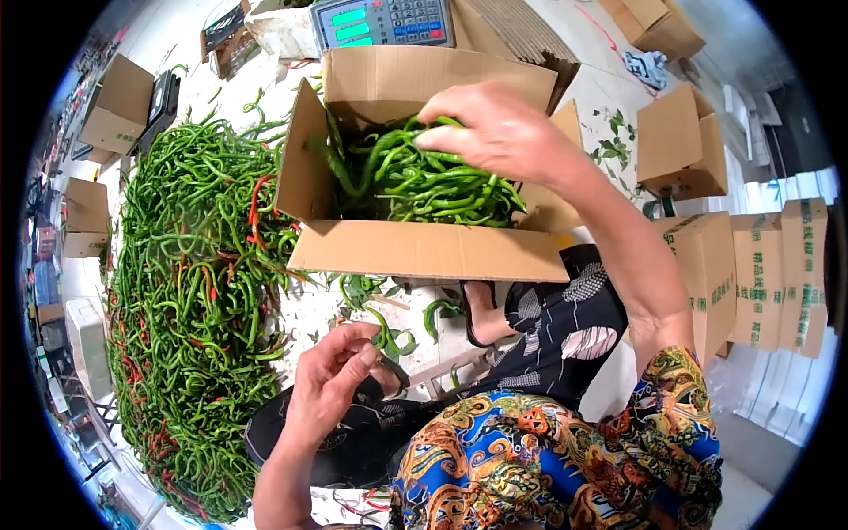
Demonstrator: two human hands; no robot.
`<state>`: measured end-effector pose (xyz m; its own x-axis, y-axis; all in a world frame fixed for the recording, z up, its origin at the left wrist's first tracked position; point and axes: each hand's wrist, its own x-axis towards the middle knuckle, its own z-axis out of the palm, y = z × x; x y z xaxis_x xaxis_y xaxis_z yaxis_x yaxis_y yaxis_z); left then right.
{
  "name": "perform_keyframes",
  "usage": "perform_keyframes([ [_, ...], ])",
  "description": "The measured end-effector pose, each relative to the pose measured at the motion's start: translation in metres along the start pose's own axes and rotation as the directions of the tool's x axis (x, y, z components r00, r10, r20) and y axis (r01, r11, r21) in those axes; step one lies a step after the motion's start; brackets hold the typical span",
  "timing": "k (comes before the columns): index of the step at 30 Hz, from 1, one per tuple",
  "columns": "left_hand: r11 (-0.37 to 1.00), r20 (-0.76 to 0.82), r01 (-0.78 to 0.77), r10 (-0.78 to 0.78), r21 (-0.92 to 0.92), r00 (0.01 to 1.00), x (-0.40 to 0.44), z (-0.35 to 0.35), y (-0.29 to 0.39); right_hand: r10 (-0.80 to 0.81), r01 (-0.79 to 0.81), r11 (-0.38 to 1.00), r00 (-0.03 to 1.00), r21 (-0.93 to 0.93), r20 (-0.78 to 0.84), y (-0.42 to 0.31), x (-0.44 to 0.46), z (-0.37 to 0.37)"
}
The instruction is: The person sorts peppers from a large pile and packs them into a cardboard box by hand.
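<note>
The cardboard box [424,248] hid the lowest green peppers [450,190] inside it. At the upper ones, the blurred right hand [495,134] had thumb and fingers parted, its grip unclear. The left hand [329,380] curled loosely, its hold impossible to tell.

This looks like a produce packing room or wholesale store. The landmark is an open carton [424,250], partly filled with green chillies [455,190]. Left of it, a big loose heap of green and some red chillies [190,265] covers the tiled floor [594,84]. Beyond it are a digital price scale [389,22] and stacked flat cardboard [521,31]; right of it, loose leaves [614,141] and printed boxes [758,283].
</note>
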<state>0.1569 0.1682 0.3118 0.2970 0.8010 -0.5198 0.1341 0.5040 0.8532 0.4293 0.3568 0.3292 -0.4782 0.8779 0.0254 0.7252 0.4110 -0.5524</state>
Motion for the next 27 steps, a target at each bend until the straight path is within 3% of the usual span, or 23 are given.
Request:
perform_keyframes([
  [1,1.0,-0.009,-0.009,0.01,0.014,1.0,0.001,0.001,0.0,-0.013,0.019,0.999,0.989,0.034,-0.149,0.01,-0.008,-0.004],
  [2,0.984,-0.016,-0.093,0.096,0.151,0.995,0.003,0.001,-0.003,-0.02,0.041,0.997,0.955,0.064,-0.297,0.021,-0.016,-0.01],
  [4,0.879,0.01,-0.242,0.261,0.412,0.965,0.008,0.002,-0.006,-0.035,-0.021,0.994,0.878,-0.112,-0.478,0.051,-0.03,-0.016],
  [8,0.789,0.159,-0.326,0.286,0.52,0.945,0.018,0.013,-0.002,0.192,-0.222,0.975,0.869,-0.014,-0.456,0.077,-0.056,-0.009],
  [9,0.759,0.215,-0.332,0.254,0.561,0.943,0.019,0.014,0.001,0.13,-0.245,0.954,0.857,-0.173,-0.498,0.085,-0.058,-0.009],
  [12,0.649,0.284,-0.419,0.308,0.635,0.908,0.024,0.019,0.003,0.1,-0.323,0.898,0.811,-0.298,-0.577,0.103,-0.063,-0.016],
  [17,0.499,0.183,-0.504,0.559,0.705,0.809,0.035,0.021,0.005,0.425,-0.496,0.866,0.792,-0.057,-0.438,0.118,-0.07,-0.012],
  [19,0.503,0.145,-0.475,0.562,0.722,0.815,0.039,0.023,0.011,0.562,-0.601,0.799,0.763,-0.03,-0.319,0.119,-0.068,-0.017],
  [21,0.508,0.14,-0.455,0.541,0.731,0.829,0.041,0.024,0.013,0.547,-0.582,0.813,0.78,-0.028,-0.304,0.117,-0.069,-0.018],
  [25,0.5,0.279,-0.475,0.417,0.724,0.865,0.045,0.021,0.009,0.526,-0.561,0.823,0.812,-0.089,-0.252,0.097,-0.069,-0.024],
  [27,0.453,0.377,-0.519,0.37,0.725,0.849,0.046,0.021,0.008,0.27,-0.351,0.915,0.899,-0.198,-0.346,0.128,-0.074,-0.019],
])
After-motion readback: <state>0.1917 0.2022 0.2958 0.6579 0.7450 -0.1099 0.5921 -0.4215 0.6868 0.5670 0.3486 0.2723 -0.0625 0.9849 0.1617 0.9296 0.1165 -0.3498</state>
